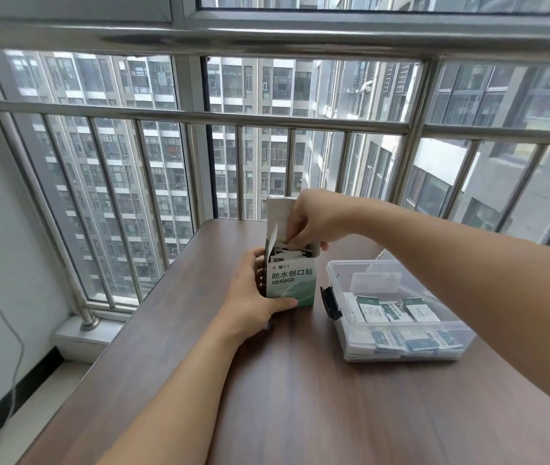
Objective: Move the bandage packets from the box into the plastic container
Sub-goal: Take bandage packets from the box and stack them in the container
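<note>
**Right hand reaching into the bandage box, left hand steadying it**

A green-and-white cardboard box (292,280) stands upright on a brown wooden table (300,397), its top flap raised behind the opening. The left hand (253,303) grips the box from its left side: the thumb lies across the lower front face and the fingers wrap around the far side, so the box is held firmly at its base.

The right hand (313,219) comes in from the right, above the box, with its fingers curled down into the open top. The fingertips (295,241) are pinching at the upper edges of the bandage packets in the box (287,253), which show as a row of dark and white edges packed just below the rim. Whether one packet is actually lifted free cannot be told.

Just to the right of the box, apart from it, sits a clear plastic container (397,310) with no lid on, a black latch (330,302) on its near left end. Inside it lie the bandage packets already moved (397,310), white with dark green bands, flat on the bottom and stacked along the near wall.

Behind the table runs a metal window railing (199,115), with tall apartment blocks (260,135) beyond the glass
</note>
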Action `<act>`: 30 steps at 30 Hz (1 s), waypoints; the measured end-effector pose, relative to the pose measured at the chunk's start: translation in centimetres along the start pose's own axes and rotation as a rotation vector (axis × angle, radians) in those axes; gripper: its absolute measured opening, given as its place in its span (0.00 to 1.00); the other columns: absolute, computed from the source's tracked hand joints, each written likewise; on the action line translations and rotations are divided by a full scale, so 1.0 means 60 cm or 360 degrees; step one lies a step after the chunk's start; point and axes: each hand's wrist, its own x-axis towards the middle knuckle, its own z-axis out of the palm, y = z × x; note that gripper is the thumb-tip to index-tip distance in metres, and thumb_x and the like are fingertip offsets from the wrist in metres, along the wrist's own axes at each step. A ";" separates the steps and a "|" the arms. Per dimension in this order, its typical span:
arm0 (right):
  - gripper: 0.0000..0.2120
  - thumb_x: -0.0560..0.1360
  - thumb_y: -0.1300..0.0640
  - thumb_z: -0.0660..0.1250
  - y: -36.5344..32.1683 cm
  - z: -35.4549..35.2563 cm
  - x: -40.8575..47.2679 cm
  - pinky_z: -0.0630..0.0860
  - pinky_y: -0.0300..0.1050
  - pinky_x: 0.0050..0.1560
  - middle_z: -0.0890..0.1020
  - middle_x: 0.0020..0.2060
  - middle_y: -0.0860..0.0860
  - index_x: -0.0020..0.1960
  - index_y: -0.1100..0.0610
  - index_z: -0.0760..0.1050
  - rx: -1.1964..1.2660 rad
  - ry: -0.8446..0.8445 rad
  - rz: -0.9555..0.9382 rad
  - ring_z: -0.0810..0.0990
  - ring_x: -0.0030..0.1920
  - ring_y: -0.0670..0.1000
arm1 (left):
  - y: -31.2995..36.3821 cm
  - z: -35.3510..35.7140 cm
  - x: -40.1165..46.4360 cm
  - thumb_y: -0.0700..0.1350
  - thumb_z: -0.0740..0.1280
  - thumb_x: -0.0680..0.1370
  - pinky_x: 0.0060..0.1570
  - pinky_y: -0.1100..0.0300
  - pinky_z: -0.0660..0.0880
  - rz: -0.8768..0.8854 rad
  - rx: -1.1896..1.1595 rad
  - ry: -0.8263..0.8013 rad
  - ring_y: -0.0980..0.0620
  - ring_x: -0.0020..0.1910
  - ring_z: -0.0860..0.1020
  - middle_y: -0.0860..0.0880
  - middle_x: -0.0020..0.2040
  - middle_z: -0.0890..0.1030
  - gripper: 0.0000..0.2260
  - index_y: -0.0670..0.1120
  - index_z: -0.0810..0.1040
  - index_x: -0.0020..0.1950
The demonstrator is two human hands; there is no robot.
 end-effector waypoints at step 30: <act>0.00 0.75 0.58 0.75 -0.031 -0.081 -0.069 0.73 0.34 0.30 0.83 0.36 0.46 0.45 0.54 0.85 -0.0063 0.0338 -0.0076 0.78 0.29 0.43 | 0.001 -0.004 -0.001 0.32 0.80 0.65 0.55 0.66 0.78 -0.0036 0.0048 0.0104 0.58 0.60 0.79 0.50 0.66 0.77 0.42 0.51 0.65 0.74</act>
